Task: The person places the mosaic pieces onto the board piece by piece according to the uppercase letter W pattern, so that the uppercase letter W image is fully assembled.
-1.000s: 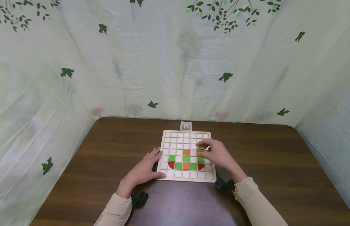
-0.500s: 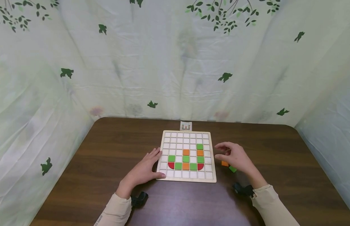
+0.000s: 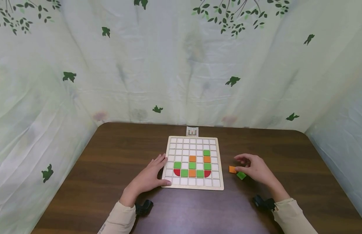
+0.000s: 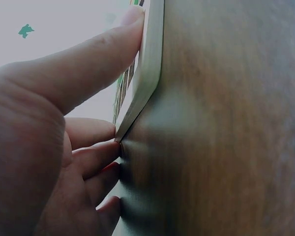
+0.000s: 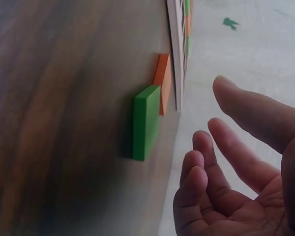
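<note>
A pale wooden grid board [image 3: 185,151] lies on the table, with green, orange and red pieces set in some of its white squares. My left hand [image 3: 148,177] rests at its left edge. In the left wrist view the thumb [image 4: 96,59] lies on the rim and the fingertips meet the board's side. To the right of the board, a green square tile [image 3: 241,175] and an orange square tile [image 3: 232,169] lie close together on the tabletop. My right hand [image 3: 255,167] hovers just above them, thumb and fingers apart, nothing between them in the right wrist view.
A small printed pattern card [image 3: 192,131] lies behind the board's far edge. The brown wooden table [image 3: 125,143] reaches back to a pale curtain [image 3: 169,65] with green leaf and bird prints. Each wrist carries a black camera.
My right hand has left the board and moved right to the loose tiles. A green and an orange piece it covered in the board's right part now show. The left hand stays put.
</note>
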A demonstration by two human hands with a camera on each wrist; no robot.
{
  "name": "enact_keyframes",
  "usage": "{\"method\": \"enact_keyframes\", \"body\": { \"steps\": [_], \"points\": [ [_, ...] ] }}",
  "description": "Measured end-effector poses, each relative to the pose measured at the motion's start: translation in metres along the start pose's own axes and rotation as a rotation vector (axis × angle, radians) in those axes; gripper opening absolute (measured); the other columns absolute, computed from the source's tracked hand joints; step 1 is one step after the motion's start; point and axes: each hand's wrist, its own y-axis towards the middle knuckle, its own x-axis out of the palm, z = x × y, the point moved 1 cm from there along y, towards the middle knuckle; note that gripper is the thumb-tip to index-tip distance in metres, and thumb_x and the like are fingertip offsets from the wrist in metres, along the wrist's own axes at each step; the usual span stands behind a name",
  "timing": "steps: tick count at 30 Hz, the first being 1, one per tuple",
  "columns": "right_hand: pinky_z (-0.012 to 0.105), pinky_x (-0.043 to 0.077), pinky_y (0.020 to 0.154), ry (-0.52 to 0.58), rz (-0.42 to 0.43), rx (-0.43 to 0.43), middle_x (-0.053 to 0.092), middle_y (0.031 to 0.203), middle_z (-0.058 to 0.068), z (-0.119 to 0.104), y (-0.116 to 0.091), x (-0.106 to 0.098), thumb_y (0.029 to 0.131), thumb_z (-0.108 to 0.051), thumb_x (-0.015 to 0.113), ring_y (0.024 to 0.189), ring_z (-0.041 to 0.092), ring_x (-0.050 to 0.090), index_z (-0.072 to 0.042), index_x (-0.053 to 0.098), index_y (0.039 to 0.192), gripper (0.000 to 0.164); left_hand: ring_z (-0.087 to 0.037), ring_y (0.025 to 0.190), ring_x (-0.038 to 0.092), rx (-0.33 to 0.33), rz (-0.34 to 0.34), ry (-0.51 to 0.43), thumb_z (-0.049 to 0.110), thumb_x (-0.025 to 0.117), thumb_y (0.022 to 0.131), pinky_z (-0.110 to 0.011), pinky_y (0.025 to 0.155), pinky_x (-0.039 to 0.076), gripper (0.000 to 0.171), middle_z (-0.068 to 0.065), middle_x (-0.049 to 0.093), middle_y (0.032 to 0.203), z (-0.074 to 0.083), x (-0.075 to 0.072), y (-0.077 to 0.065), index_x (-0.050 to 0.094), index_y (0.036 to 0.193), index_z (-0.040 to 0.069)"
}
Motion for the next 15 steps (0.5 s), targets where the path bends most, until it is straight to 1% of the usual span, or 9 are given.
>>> {"method": "enact_keyframes", "body": {
  "steps": [6, 11, 15],
  "points": [
    [0.038, 0.051, 0.078, 0.001, -0.039, 0.002, 0.069, 0.112, 0.009, 0.0040, -0.0024, -0.0009, 0.085, -0.022, 0.082, 0.095, 0.024, 0.058, -0.003, 0.070, 0.120, 0.042, -0.035, 0.153, 0.015, 0.003, -0.004, 0.002, 0.041, 0.081, 0.084, -0.052, 0.123, 0.014, 0.096, -0.019, 0.024, 0.164, -0.0018, 0.0009, 0.0003, 0.033, 0.154, -0.003],
    [0.040, 0.052, 0.083, 0.008, -0.067, 0.013, 0.069, 0.114, 0.009, 0.0064, -0.0018, 0.0009, 0.084, -0.022, 0.083, 0.098, 0.025, 0.058, -0.003, 0.069, 0.121, 0.044, -0.035, 0.153, 0.015, 0.004, -0.003, 0.003, 0.041, 0.081, 0.084, -0.052, 0.123, 0.014, 0.096, -0.019, 0.024, 0.164, -0.0021, 0.0008, 0.0001, 0.033, 0.155, -0.003],
    [0.042, 0.052, 0.084, -0.012, -0.087, 0.025, 0.069, 0.113, 0.008, 0.0074, -0.0003, 0.0031, 0.083, -0.020, 0.084, 0.099, 0.025, 0.059, -0.003, 0.070, 0.120, 0.043, -0.035, 0.153, 0.014, 0.003, -0.004, -0.002, 0.041, 0.081, 0.084, -0.052, 0.123, 0.013, 0.096, -0.019, 0.023, 0.164, -0.0019, 0.0005, -0.0007, 0.033, 0.155, -0.003]
  ]
}}
